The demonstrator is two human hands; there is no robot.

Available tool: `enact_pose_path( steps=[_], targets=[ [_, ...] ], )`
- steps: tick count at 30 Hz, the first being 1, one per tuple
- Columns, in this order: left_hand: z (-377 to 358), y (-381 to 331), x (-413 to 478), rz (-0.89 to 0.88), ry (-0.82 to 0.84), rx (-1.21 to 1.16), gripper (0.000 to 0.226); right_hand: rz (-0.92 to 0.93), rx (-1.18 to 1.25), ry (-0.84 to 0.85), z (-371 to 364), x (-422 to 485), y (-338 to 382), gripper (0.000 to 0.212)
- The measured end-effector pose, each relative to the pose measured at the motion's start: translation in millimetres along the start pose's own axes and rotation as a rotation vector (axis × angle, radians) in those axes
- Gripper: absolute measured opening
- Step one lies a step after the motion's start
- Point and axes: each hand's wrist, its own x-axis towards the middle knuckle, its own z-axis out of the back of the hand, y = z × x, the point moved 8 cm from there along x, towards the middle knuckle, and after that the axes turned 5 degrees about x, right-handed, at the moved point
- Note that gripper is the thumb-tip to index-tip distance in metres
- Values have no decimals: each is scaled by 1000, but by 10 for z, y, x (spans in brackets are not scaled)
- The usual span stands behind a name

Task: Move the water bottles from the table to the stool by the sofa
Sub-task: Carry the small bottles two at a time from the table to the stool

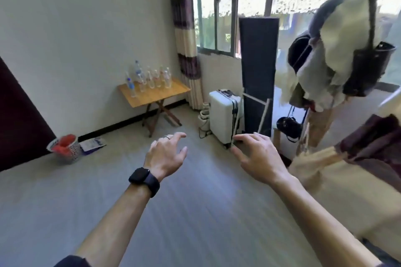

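The person is standing well back from the far wall and holding both arms out ahead over the grey floor (195,212). The left hand (166,154) is hanging in the air with its fingers (178,135) loosely spread and gripping nothing; it is wearing one ring (167,136), and one black smartwatch (143,180) is sitting on that wrist. The right hand (258,156) is reaching out just beside it, the two apart, with fingers likewise relaxed and spread and nothing between them. The water bottles (149,78) are all standing upright in one tight cluster along the back edge of the small wooden folding surface (156,95) against the white wall, well apart from both hands. They are clear plastic, a few showing blue labels, one taller than the rest. I am counting at least eight, but blur is keeping me from an exact number. To the right of that surface one striped curtain (184,39) is hanging by the window, and one white suitcase (223,115) is standing upright on the floor in front of one tall dark panel (258,67). Near the left wall one mesh basket (65,147) with something red inside is sitting beside one blue-and-white packet (92,143) lying flat. At the right, one rack (338,45) is carrying pale clothes and one black bag (368,67).
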Motion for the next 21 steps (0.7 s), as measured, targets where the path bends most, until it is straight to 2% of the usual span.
enact_pose_path(
  steps=[6,14,21],
  targets=[
    [431,670,1192,101,-160,58,40,181,65,-41,-224,1539,443,39],
    [565,1476,2530,233,-207,110,41,302,109,-47,-547,3357,671,40],
    [275,2333,3242,322,-216,106,40,333,152,-12,-1359,4570,746,39]
  ],
)
